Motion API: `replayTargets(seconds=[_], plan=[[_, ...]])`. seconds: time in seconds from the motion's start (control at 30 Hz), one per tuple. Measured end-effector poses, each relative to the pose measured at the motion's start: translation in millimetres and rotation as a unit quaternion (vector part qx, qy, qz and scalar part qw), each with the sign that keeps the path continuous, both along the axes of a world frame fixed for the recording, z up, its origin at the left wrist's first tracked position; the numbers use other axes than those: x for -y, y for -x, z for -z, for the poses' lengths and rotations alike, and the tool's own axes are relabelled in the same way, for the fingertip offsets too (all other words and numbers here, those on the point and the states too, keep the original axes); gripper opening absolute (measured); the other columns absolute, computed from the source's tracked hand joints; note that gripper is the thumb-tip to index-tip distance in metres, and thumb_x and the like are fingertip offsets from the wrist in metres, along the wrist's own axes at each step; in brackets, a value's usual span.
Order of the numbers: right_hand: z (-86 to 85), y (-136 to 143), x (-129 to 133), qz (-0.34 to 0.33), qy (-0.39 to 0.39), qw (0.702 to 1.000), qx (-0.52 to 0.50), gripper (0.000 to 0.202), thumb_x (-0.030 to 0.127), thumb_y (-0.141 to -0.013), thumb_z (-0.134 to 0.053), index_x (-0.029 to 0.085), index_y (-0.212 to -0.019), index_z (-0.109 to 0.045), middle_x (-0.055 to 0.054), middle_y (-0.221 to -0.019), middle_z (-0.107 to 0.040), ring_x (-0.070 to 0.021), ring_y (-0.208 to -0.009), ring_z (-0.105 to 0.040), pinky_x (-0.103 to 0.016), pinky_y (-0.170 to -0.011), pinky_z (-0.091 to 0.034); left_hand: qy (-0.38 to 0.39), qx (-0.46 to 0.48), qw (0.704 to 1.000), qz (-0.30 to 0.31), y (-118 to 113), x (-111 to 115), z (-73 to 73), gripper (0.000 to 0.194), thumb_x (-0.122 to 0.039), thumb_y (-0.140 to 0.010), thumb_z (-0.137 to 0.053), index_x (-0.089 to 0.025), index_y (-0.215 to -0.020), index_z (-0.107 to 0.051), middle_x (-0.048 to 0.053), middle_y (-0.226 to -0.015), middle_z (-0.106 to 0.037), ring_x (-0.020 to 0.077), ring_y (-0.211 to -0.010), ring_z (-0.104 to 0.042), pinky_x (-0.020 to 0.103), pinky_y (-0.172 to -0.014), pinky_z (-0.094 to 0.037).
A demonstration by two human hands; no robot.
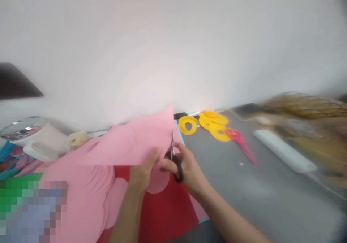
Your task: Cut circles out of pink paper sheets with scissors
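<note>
A sheet of pink paper (151,134) with faint curved outlines is raised above the table, and my left hand (145,169) grips its lower edge with the thumb on top. My right hand (185,163) has its fingers through the black handles of a pair of scissors (177,167). Their blades point up and away, right at the sheet's right side; I cannot tell whether they are cutting into it. Below my hands lies red paper (168,214) with a pink circle (157,181) on it. A fanned pile of pink paper circles (81,203) spreads to the left.
Yellow paper rings (188,125) and a yellow pile (214,122) lie near the wall, with pink scissors (241,143) touching the pile. A white roll-like object (284,151) is farther right. At left stand a white container (48,136) and green paper (24,185).
</note>
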State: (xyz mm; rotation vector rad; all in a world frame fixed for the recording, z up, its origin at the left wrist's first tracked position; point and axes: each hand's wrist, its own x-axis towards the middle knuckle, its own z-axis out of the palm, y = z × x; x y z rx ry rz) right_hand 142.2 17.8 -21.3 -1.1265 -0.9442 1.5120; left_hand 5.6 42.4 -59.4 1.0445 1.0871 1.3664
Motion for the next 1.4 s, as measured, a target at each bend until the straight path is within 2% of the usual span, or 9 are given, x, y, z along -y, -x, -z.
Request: replayTargets(seconds=[0.17,0.3,0.53,0.67,0.83,1.0,1.13,1.3,1.4], plan=[[0.2,-4.1,-1.7,-0.006,-0.024,0.999,-0.020,0.065,0.034,-0.053,-0.090,0.020,-0.102,-0.048,0.007,-0.065,-0.058,-0.0105,-0.059,-0.046,-0.024,-0.057,-0.038,-0.012,-0.002,0.999,0.037,0.7,0.2,-4.2,0.020,-0.043,-0.072,-0.077,-0.023,-0.073,-0.074,0.004,-0.081,-0.071,0.0244,-0.088,-0.065,0.043,-0.090,-0.051],[-1.2,-4.7,-2.3,-0.010,-0.026,0.999,-0.018,0.064,0.036,-0.052,-0.089,0.022,-0.099,-0.047,0.007,-0.065,-0.056,-0.0118,-0.060,-0.046,-0.025,-0.057,-0.037,-0.010,-0.003,0.999,0.043,1.0,0.8,-6.8,0.019,-0.042,-0.072,-0.077,-0.024,-0.077,-0.074,0.004,-0.088,-0.071,0.0253,-0.093,-0.064,0.044,-0.092,-0.051],[-3.6,-4.8,-1.6,-0.010,-0.023,1.000,-0.003,0.062,0.036,-0.053,-0.089,0.020,-0.097,-0.048,0.008,-0.062,-0.053,-0.0100,-0.056,-0.041,-0.024,-0.055,-0.035,-0.006,-0.005,0.999,0.047,0.6,0.3,-6.0,0.020,-0.043,-0.071,-0.077,-0.024,-0.077,-0.075,0.004,-0.085,-0.071,0.0250,-0.087,-0.065,0.042,-0.088,-0.053],[-5.1,-3.7,-1.4,-0.009,-0.023,1.000,-0.001,0.062,0.040,-0.052,-0.089,0.021,-0.096,-0.050,0.007,-0.062,-0.055,-0.0112,-0.057,-0.044,-0.025,-0.056,-0.036,0.005,0.009,0.999,0.035,0.8,1.0,-6.3,0.021,-0.042,-0.069,-0.079,-0.023,-0.079,-0.075,0.004,-0.086,-0.072,0.0243,-0.089,-0.066,0.043,-0.092,-0.051],[-4.4,-3.0,-1.1,-0.014,-0.024,1.000,-0.007,0.061,0.041,-0.055,-0.088,0.021,-0.095,-0.046,0.006,-0.064,-0.057,-0.0118,-0.059,-0.045,-0.025,-0.057,-0.036,0.008,0.020,0.999,0.030,1.6,0.9,-5.1,0.021,-0.040,-0.069,-0.080,-0.025,-0.082,-0.074,0.002,-0.087,-0.072,0.0230,-0.088,-0.066,0.042,-0.087,-0.053],[-3.0,-3.6,-0.1,-0.014,-0.025,1.000,-0.010,0.059,0.040,-0.056,-0.087,0.022,-0.094,-0.046,0.007,-0.062,-0.054,-0.0136,-0.061,-0.049,-0.028,-0.060,-0.041,-0.007,0.006,0.999,0.039,1.6,-0.2,-5.7,0.016,-0.040,-0.071,-0.078,-0.027,-0.079,-0.074,0.002,-0.085,-0.072,0.0246,-0.089,-0.066,0.042,-0.088,-0.052],[-2.2,-3.8,-1.2,-0.015,-0.027,1.000,-0.003,0.057,0.039,-0.057,-0.086,0.022,-0.094,-0.047,0.007,-0.062,-0.057,-0.0147,-0.062,-0.055,-0.030,-0.064,-0.045,0.003,0.004,0.999,0.036,2.7,0.1,-4.6,0.018,-0.040,-0.070,-0.078,-0.028,-0.083,-0.075,0.001,-0.093,-0.073,0.0265,-0.095,-0.066,0.042,-0.090,-0.051],[-3.2,-3.7,-1.3,-0.011,-0.021,1.000,0.010,0.055,0.038,-0.057,-0.085,0.021,-0.094,-0.049,0.007,-0.060,-0.061,-0.0152,-0.059,-0.060,-0.032,-0.067,-0.050,0.022,-0.016,0.999,0.027,5.7,-0.6,-1.9,0.017,-0.041,-0.069,-0.079,-0.026,-0.071,-0.073,0.001,-0.081,-0.073,0.0247,-0.082,-0.067,0.040,-0.080,-0.054],[-4.3,-3.6,-0.9,-0.008,-0.013,1.000,0.026,0.053,0.037,-0.057,-0.085,0.021,-0.094,-0.049,0.007,-0.059,-0.064,-0.0152,-0.056,-0.062,-0.033,-0.066,-0.052,0.017,-0.016,0.999,0.034,6.0,-0.4,-3.8,0.020,-0.043,-0.070,-0.077,-0.024,-0.071,-0.072,0.001,-0.078,-0.070,0.0232,-0.079,-0.066,0.038,-0.077,-0.054]])
